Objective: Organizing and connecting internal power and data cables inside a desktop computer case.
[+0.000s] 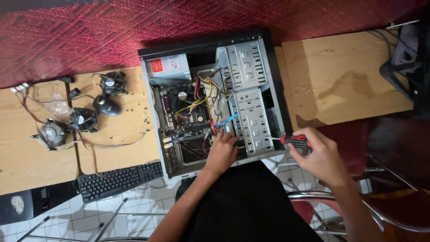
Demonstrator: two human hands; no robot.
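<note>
At the far left we see a wooden table (27,148) carrying three cooling fans: a silvery one (50,133), a dark one (83,119) and another (113,83) further back, with a black mouse (106,105) between them. A black keyboard (120,180) lies at the table's near edge. Next comes the open computer case (210,101), lying on its side, with coloured cables over the motherboard. Our left hand (221,151) reaches inside it, fingers curled down beside the metal drive cage (253,121); whether they grip anything we cannot tell. Our right hand (320,157) is closed around a red-and-black screwdriver (293,141), its tip touching the cage's side. A second wooden table (345,76) lies further right.
</note>
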